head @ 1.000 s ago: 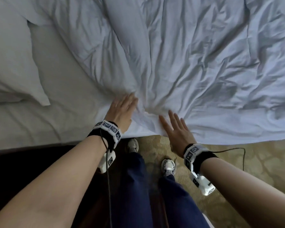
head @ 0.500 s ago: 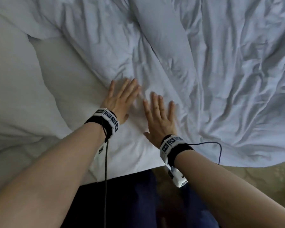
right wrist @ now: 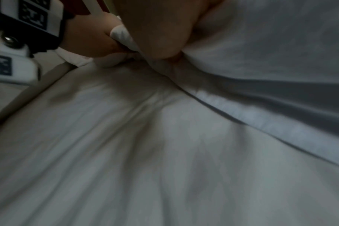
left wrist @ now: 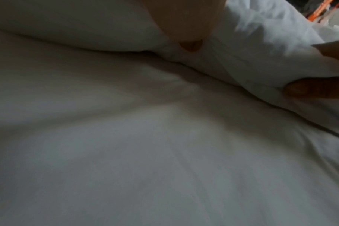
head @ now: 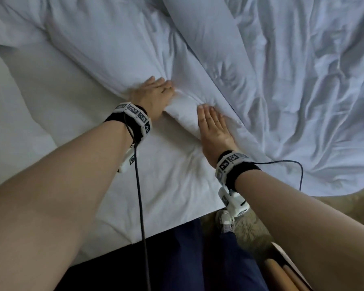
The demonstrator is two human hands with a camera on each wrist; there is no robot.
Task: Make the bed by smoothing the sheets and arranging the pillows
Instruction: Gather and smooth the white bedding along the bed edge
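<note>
A crumpled white duvet (head: 282, 80) covers the bed's right and far side, and its edge runs diagonally across the flat bottom sheet (head: 166, 175). My left hand (head: 156, 93) curls over a bunched fold of that edge; the right wrist view shows the left hand (right wrist: 91, 39) clutching white fabric. My right hand (head: 212, 124) lies on the same fold just to the right, fingers straight on top. In the left wrist view the right thumb (left wrist: 310, 88) sits under the fold (left wrist: 261, 61), pinching it. A white pillow (head: 13, 91) lies at the left.
The bed's near edge (head: 156, 232) runs across the lower middle, with my navy trouser legs (head: 198, 259) and a shoe (head: 225, 221) below it. Patterned carpet (head: 345, 206) shows at the right, and a wooden object (head: 282, 274) stands at the bottom right.
Both hands have moved from the bed's near edge further onto the bed. They were flat on the fabric; now they hold the bunched duvet edge.
</note>
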